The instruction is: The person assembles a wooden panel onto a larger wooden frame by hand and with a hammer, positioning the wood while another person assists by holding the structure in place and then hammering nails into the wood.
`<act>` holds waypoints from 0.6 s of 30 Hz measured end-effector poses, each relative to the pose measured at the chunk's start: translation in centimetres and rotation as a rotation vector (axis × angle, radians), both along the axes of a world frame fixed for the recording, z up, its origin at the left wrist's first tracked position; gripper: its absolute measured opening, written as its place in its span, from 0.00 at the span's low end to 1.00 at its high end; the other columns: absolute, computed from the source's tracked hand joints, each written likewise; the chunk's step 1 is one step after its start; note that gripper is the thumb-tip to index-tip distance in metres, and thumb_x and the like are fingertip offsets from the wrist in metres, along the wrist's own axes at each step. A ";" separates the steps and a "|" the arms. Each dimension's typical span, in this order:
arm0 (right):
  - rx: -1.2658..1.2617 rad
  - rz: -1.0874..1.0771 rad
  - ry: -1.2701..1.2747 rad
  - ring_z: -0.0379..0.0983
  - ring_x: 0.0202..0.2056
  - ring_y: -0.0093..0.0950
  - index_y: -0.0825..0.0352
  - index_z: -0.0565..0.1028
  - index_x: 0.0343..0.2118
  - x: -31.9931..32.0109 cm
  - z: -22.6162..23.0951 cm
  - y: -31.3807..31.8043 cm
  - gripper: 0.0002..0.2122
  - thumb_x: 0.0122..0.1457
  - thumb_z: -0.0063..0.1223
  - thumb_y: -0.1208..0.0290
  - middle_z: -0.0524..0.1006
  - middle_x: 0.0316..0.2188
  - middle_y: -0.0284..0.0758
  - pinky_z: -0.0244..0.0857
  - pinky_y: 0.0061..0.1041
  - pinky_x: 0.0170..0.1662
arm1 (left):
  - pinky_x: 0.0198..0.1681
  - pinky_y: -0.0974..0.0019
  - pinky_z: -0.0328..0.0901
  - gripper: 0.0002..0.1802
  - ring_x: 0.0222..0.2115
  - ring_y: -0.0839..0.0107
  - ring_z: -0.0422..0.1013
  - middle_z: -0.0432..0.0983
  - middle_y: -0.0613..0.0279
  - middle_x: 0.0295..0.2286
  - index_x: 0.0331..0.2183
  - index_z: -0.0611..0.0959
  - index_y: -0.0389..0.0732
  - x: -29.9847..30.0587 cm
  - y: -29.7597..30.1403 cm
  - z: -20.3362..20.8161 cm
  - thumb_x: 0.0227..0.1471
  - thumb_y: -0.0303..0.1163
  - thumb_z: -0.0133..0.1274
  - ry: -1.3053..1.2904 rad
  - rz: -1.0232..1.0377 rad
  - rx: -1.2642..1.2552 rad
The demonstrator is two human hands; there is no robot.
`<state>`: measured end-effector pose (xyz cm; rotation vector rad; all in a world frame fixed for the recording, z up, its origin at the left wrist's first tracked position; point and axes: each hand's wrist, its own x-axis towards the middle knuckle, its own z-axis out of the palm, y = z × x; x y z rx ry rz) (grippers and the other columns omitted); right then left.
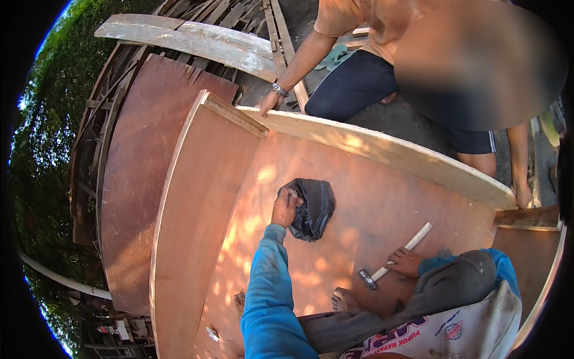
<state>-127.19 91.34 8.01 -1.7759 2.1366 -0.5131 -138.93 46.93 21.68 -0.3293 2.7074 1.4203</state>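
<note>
My left hand (285, 207), at the end of a blue sleeve, is at the mouth of a black plastic bag (317, 209). Its fingers are bent together over the bag's opening; whatever they pinch is too small to make out. The bag sits on the reddish plywood panel (353, 173). To the right, my right hand (405, 263) is closed over the wooden handle of a hammer (418, 237). The hammer lies on the panel, its metal head pointing toward my bare foot (347, 300).
Boards stand up around the panel: one on the left (190, 197), one at the far side (382, 149). A co-worker's hands (272, 104) hold the far board at both ends. A plywood sheet (143, 179) and stacked timber lie beyond the left board.
</note>
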 end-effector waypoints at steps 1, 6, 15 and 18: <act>-0.025 -0.012 0.021 0.64 0.49 0.40 0.61 0.69 0.48 0.4 -1.0 -0.1 0.23 0.48 0.58 0.60 0.69 0.45 0.40 0.57 0.41 0.52 | 0.36 0.66 0.69 0.05 0.28 0.69 0.74 0.77 0.55 0.26 0.35 0.70 0.36 -0.3 -1.2 -0.6 0.60 0.27 0.42 0.059 0.035 0.074; 0.048 -0.062 -0.140 0.71 0.43 0.40 0.62 0.70 0.44 0.4 -4.8 -0.7 0.17 0.52 0.53 0.63 0.72 0.41 0.41 0.64 0.40 0.43 | 0.41 0.67 0.67 0.04 0.33 0.70 0.73 0.78 0.54 0.31 0.34 0.70 0.35 -3.0 -3.4 2.7 0.60 0.26 0.42 0.192 0.208 0.144; 0.114 -0.308 -0.780 0.75 0.29 0.38 0.66 0.71 0.38 -9.9 10.3 -4.4 0.15 0.61 0.48 0.56 0.76 0.24 0.41 0.66 0.37 0.34 | 0.36 0.64 0.64 0.12 0.31 0.67 0.70 0.74 0.53 0.30 0.36 0.75 0.31 -7.9 -25.8 12.4 0.57 0.31 0.45 0.504 0.394 -0.457; 0.349 -0.492 -0.734 0.75 0.29 0.41 0.66 0.72 0.44 -16.7 20.5 -8.4 0.17 0.63 0.43 0.57 0.76 0.25 0.43 0.66 0.40 0.35 | 0.39 0.58 0.65 0.13 0.34 0.56 0.72 0.75 0.47 0.32 0.37 0.74 0.32 -5.8 -31.6 15.3 0.57 0.33 0.44 0.451 0.549 -0.611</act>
